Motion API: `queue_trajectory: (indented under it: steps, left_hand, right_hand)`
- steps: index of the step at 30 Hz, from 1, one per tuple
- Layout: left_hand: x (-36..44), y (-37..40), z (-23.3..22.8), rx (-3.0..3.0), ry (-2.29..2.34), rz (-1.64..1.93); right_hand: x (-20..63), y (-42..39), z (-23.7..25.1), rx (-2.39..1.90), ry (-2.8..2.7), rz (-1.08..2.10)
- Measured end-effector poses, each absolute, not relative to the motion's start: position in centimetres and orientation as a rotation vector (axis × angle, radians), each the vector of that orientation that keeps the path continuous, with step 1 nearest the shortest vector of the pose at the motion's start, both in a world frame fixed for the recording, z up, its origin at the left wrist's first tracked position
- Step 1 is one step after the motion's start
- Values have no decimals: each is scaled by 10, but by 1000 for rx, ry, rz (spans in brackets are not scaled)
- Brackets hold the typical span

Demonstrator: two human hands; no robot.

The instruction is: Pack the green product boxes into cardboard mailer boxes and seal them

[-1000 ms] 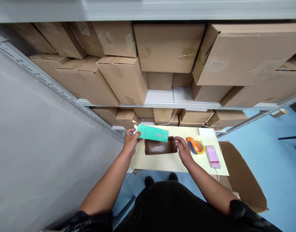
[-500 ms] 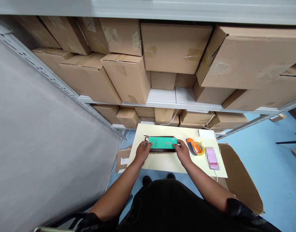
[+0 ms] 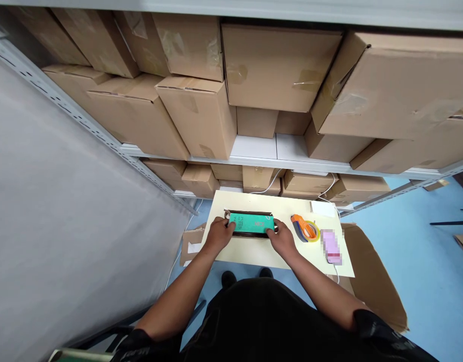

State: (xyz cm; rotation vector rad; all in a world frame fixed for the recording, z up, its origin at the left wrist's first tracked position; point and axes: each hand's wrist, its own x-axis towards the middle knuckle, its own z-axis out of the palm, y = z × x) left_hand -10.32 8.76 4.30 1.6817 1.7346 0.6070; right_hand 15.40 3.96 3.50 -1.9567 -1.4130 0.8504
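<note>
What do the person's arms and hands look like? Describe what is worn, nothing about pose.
Both forearms are bare from the elbows down. Short black sleeves cover the upper arms, matching the black top. The left hand and right hand wear no gloves; no watch or rings are visible.

tabletop [image 3: 254, 254] front strip bare, hands can pass | L hand [image 3: 218, 234] + R hand [image 3: 280, 238] block both ends of open carton [image 3: 250, 224] | tape dispenser [image 3: 305, 229] just R of R hand, pink item [image 3: 331, 246] beyond | shelf boxes [image 3: 254, 178] wall off far edge | L of tabletop: grey panel [image 3: 65, 226] near
</note>
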Motion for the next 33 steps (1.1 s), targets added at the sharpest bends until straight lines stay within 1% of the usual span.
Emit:
queue_trajectory:
  steps: [3, 7, 12, 16, 20, 24, 28, 33]
  left_hand:
    - [-103, 89, 39, 1797, 1765, 502]
    - [-96, 90, 33, 1970, 1825, 309]
    - [-95, 86, 17, 2005, 1873, 177]
    - [-98, 84, 5, 2000, 1819, 262]
    - [-97, 86, 4, 1914, 1823, 417]
    - [-101, 85, 2, 1792, 1813, 624]
    - [-113, 78, -13, 1532, 1774, 800]
    - [-122, 74, -23, 1200, 1714, 710]
  right_hand:
    - [153, 41, 25, -1986, -1490, 810]
    - [154, 44, 15, -2030, -1641, 669]
    - [152, 44, 15, -2094, -1776, 546]
    - [145, 39, 15, -2111, -1854, 487]
    - [142, 35, 6, -2071, -1840, 479]
    - [150, 32, -7, -1918, -1757, 535]
    - [164, 31, -18, -1845, -1519, 749]
    - [171, 29, -23, -1860, -1228, 1016]
